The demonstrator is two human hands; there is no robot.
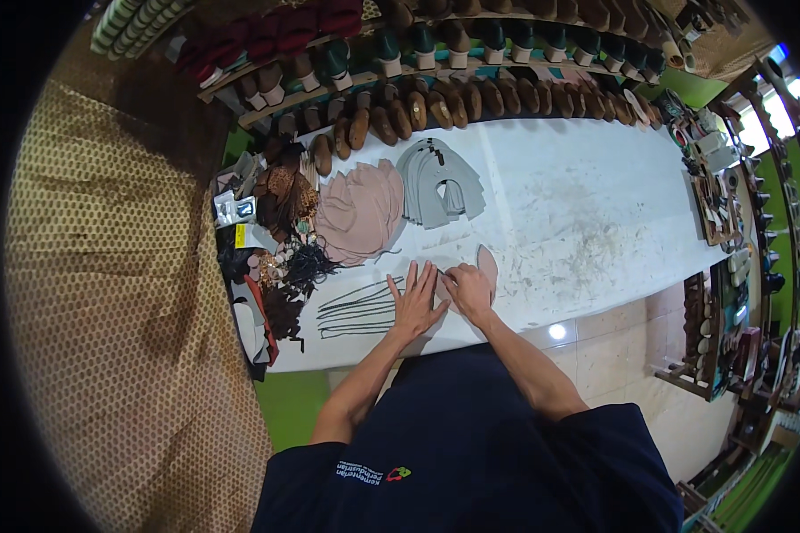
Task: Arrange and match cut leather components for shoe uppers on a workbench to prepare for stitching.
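My left hand (414,304) lies flat on the white tabletop, its fingers stretched out and the thumb spread towards my right hand. Close beside it, the fingers of my right hand (471,289) are drawn together and point down at the left fingertips. A small dark bit shows by the right fingertips; what it is cannot be made out. Several thin dark strips (356,311) lie side by side left of my left hand. A pink leaf-shaped piece (487,265) rests against the far right of my right hand.
Beyond my hands are fanned stacks of pink pieces (360,213) and grey U-shaped pieces (415,182). Black cords (309,260) and brown scraps (284,191) crowd the left end. Brown shoe lasts (418,110) line the far edge; a tool rack (716,191) stands right.
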